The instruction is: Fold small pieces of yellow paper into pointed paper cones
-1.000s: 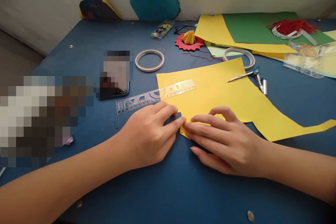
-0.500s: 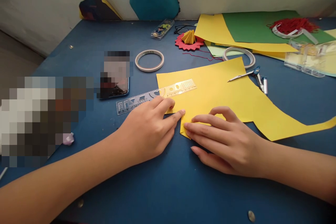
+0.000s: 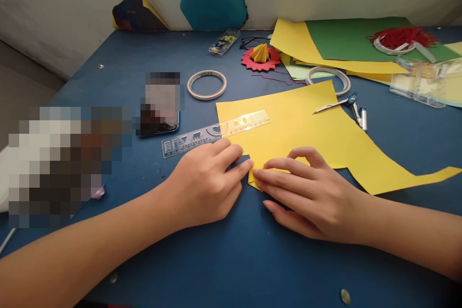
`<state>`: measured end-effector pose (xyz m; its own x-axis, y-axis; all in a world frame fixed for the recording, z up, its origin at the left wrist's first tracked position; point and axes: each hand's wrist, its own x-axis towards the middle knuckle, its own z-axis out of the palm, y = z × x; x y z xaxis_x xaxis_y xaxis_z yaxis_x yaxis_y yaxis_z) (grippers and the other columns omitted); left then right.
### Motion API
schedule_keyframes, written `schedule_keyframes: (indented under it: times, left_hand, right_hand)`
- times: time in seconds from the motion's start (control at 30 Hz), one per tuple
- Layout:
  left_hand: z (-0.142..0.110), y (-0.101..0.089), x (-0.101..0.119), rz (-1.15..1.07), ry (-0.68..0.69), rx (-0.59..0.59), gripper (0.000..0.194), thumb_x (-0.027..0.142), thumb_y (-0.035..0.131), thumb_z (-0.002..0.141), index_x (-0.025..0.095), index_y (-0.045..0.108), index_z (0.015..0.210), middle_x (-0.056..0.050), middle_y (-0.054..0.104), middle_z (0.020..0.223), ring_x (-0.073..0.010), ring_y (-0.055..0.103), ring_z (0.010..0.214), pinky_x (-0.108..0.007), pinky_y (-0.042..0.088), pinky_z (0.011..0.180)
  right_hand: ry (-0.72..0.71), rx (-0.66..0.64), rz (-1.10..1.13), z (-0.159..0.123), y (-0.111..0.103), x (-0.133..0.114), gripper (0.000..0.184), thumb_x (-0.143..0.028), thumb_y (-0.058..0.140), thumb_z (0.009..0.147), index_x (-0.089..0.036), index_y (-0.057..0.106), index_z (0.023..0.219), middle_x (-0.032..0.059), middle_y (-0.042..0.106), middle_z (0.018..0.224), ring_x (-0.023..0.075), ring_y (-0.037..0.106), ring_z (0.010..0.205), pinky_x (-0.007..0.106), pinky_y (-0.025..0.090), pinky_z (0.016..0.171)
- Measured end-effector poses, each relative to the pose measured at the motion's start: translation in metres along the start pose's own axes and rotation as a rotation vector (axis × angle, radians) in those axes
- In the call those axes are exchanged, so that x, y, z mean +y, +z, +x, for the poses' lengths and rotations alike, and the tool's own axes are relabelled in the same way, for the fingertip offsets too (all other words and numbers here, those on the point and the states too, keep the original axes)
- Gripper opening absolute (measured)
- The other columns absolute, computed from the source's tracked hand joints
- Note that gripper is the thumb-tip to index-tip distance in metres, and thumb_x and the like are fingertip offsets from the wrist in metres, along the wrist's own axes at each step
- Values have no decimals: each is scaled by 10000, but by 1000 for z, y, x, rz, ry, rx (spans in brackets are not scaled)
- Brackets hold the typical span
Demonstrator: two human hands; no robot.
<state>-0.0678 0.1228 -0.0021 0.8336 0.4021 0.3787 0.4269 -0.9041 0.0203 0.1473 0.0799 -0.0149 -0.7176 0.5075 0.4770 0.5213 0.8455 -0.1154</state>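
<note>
A small folded strip of yellow paper (image 3: 253, 180) lies on the blue table between my hands, partly hidden by fingers. My left hand (image 3: 211, 180) is closed, with its index fingertip on the strip's upper left edge and the other fingers curled. My right hand (image 3: 314, 192) rests over the strip with its fingers stretched out and their tips on the paper, the thumb apart below. Just behind lies a large yellow sheet (image 3: 288, 125) with a cut, curved right side. A clear stencil ruler (image 3: 195, 139) rests partly on that sheet, beyond my left hand.
Scissors (image 3: 352, 102) lie on the sheet's right edge. Behind are tape rolls (image 3: 207, 97), a red and yellow paper flower (image 3: 260, 60), a green sheet (image 3: 353, 41) and a clear plastic box (image 3: 418, 91). A phone (image 3: 162, 127) lies at left, near a blurred-out area.
My left index fingertip has moved slightly down along the strip's edge, and the left hand has drawn a little away from the ruler. My right hand stays nearly still.
</note>
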Motion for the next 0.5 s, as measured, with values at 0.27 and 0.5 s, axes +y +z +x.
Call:
schedule_keyframes:
  times: [0.27, 0.5]
  left_hand:
    - [0, 1, -3, 63, 33, -4, 216, 129, 479, 843, 95, 673, 931, -91, 627, 779, -191, 552, 724, -325, 521, 656]
    - [1, 1, -2, 55, 55, -4, 179, 115, 484, 847, 70, 657, 855, -81, 598, 722, -184, 531, 685, -314, 498, 620]
  right_hand:
    - [0, -5, 10, -1, 0, 0, 136, -194, 565, 855, -125, 628, 953, 46, 697, 989, 183, 611, 953, 395, 410, 829]
    - [-3, -1, 15, -1, 0, 0, 148, -190, 578, 846, -115, 626, 965, 49, 696, 984, 185, 612, 952, 396, 408, 826]
